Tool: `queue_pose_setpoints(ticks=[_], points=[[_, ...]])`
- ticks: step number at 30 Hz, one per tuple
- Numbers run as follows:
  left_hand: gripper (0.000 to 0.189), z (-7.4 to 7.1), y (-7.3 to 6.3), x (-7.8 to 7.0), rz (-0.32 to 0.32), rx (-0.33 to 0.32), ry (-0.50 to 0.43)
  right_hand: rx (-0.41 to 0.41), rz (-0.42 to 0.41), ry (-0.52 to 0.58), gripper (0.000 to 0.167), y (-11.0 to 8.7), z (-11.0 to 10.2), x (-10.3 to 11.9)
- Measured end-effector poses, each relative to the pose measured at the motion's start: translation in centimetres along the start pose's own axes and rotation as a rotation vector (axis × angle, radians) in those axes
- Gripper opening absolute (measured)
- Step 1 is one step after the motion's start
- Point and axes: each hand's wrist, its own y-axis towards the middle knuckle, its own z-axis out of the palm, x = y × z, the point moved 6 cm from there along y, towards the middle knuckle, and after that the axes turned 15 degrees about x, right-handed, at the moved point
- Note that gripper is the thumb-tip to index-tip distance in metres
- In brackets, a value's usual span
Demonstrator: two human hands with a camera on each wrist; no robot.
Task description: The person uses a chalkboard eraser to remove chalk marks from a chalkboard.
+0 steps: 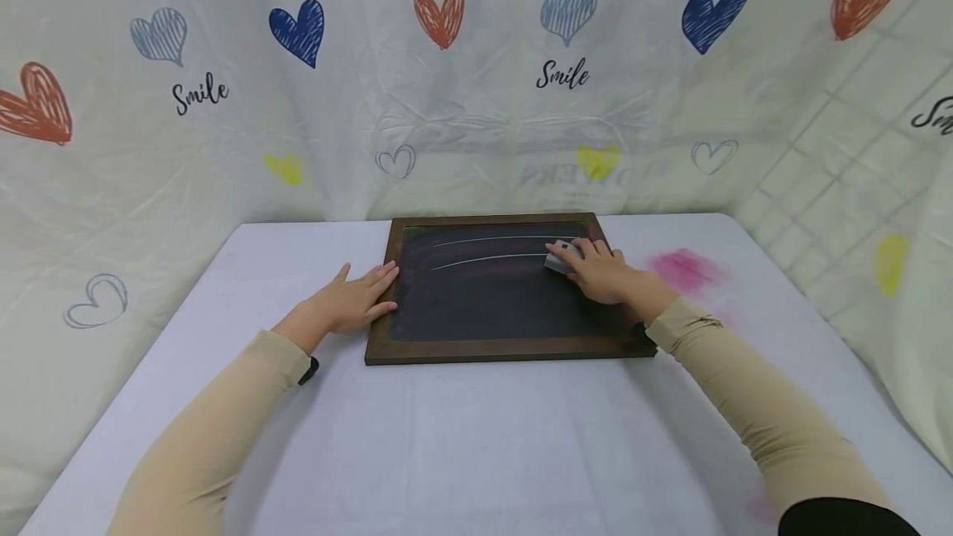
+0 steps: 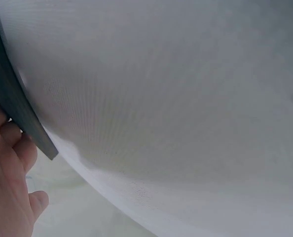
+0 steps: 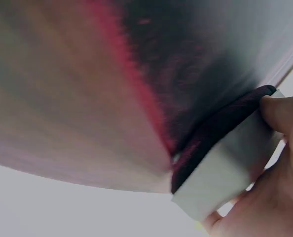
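Observation:
A chalkboard (image 1: 476,300) in a brown wooden frame lies on the table, with two curved white chalk lines across its upper part. My right hand (image 1: 601,273) grips a grey chalkboard eraser (image 1: 560,258) on the board's right side, at the right end of the lower line. In the right wrist view the eraser (image 3: 230,160) shows a light grey back and a dark felt pad, thumb and fingers on its opposite sides. My left hand (image 1: 356,300) rests with straight fingers on the left edge of the frame. The left wrist view shows that hand (image 2: 8,173) beside the frame's edge (image 2: 18,98).
A white cloth covers the table (image 1: 462,445). Pink powder stains (image 1: 687,270) mark it to the right of the board. Behind the table hangs a pale curtain (image 1: 491,98) printed with hearts and the word Smile.

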Motion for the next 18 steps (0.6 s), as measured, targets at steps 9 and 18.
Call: queue_pose_setpoints(ticks=[9,18], points=[[0.075,-0.1,0.0,0.0,0.001,-0.002,0.009,-0.009,0.003,0.014,0.059,2.0,0.0,1.5],[0.074,-0.1,-0.2,-0.2,-0.005,-0.006,0.016,0.055,-0.104,-0.131,0.058,4.9,-0.3,12.7]])
